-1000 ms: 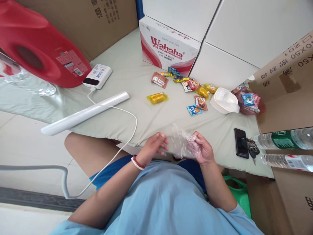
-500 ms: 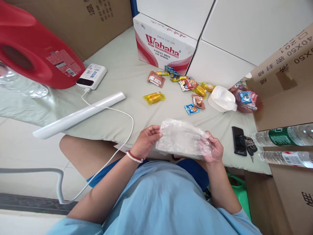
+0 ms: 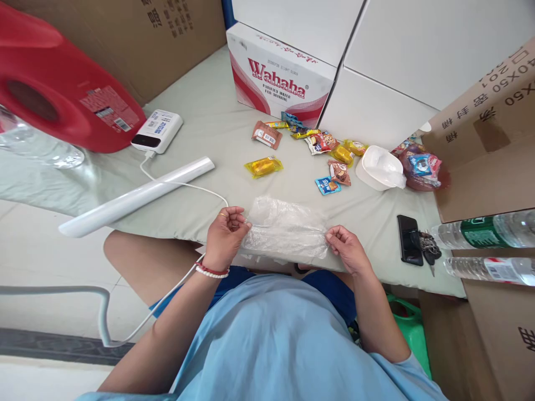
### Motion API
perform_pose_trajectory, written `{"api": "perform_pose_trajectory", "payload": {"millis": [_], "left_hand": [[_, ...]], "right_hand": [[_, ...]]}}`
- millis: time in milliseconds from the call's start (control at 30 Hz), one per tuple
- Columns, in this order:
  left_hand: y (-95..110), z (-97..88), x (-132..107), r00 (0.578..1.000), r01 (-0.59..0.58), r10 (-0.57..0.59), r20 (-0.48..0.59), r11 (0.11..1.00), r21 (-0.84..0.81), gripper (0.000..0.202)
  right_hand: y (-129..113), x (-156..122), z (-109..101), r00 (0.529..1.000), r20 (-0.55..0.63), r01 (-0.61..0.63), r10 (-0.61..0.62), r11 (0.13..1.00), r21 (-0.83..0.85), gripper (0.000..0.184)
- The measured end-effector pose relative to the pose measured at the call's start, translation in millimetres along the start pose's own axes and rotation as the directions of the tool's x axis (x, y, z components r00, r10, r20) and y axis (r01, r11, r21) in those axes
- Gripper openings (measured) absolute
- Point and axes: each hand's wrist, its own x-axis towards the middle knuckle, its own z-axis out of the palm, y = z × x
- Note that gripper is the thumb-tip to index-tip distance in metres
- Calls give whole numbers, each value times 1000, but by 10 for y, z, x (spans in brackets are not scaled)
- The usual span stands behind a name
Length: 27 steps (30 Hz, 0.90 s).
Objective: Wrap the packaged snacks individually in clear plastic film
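A clear, crinkled plastic bag [image 3: 286, 228] is stretched sideways between my two hands, over the near edge of the cloth-covered surface [image 3: 200, 125]. My left hand [image 3: 228, 234] pinches its left edge between thumb and fingers. At the opposite edge, my right hand [image 3: 345, 245] grips it with closed fingertips. Beyond the bag lie a yellow-wrapped snack [image 3: 264, 166], a small blue packet [image 3: 328, 185] and a brown packet [image 3: 340, 172]. Further back is a loose row of several other wrapped snacks [image 3: 321, 143].
A white plastic tub [image 3: 378, 167] stands by a reddish bowl [image 3: 420, 181] of packets. On the right are a phone [image 3: 409, 239], keys [image 3: 428, 245] and water bottles [image 3: 480, 231]. At left, a white tube [image 3: 137, 197], a cabled white device [image 3: 157, 131] and a red jug [image 3: 79, 83].
Both hands and the plastic bag have shifted left. The bag is now held flatter and lower, and my right hand has gone from spread under the bag to pinching its edge.
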Motion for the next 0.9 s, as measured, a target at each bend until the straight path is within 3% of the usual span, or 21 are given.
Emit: {"api": "perform_pose_trajectory", "payload": {"millis": [167, 333, 400, 533, 600, 667, 733, 767, 800, 833, 900], "left_hand": [[-6, 50, -28, 998, -20, 15, 68, 998, 62, 48], [-46, 54, -42, 995, -51, 42, 93, 994, 98, 49], [-69, 46, -3, 993, -67, 55, 107, 992, 111, 50], [-8, 35, 181, 985, -162, 155, 78, 982, 100, 48], [103, 51, 254, 958, -277, 284, -33, 950, 144, 49], [235, 115, 245, 920, -340, 371, -127, 916, 211, 45], [337, 251, 147, 952, -288, 302, -58, 941, 175, 35], [364, 345, 76, 977, -211, 206, 56, 971, 110, 33], [372, 452, 2, 975, -104, 94, 204, 994, 41, 36], [364, 566, -67, 946, 16, -11, 323, 1000, -11, 42], [321, 788, -157, 897, 231, -175, 405, 969, -92, 57]], "right_hand": [[94, 126, -3, 980, -101, 127, -172, 929, -348, 42], [72, 505, 54, 927, -204, 173, -316, 840, -514, 43], [55, 640, 71, 937, -172, 168, -304, 824, -542, 37], [-5, 694, 119, 979, 31, 189, -200, 852, -488, 23], [-63, 593, 162, 968, 26, 236, -248, 880, -411, 23], [-143, 429, 221, 927, -53, 325, -372, 865, -382, 24], [-226, 240, 296, 860, -99, 424, -500, 809, -406, 21], [-262, 151, 337, 833, -95, 464, -545, 781, -418, 20], [-288, 72, 376, 816, -80, 493, -573, 761, -421, 20], [-303, 5, 413, 809, -59, 512, -585, 751, -416, 20], [-299, -83, 466, 814, -38, 523, -579, 760, -385, 20]]}}
